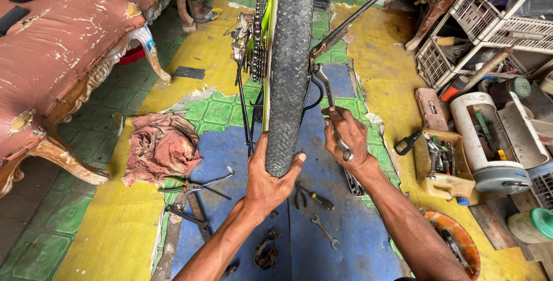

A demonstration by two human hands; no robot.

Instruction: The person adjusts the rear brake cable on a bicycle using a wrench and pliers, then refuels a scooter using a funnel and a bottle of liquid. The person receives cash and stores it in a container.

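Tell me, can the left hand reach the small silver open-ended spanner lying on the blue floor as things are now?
Probably yes, but not at once. The left hand grips the black knobby bicycle tyre, so it must let go first. The small silver spanner lies uncovered on the blue floor, below the hand.

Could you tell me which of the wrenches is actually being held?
The long wrench gripped in the right hand, beside the tyre; the small wrench lies untouched on the floor.

A small yellow and black printed packet [215, 14] lies flat on the green tiled floor [34, 246], near the leg of the worn red couch [63, 39]. No signs or screens show.
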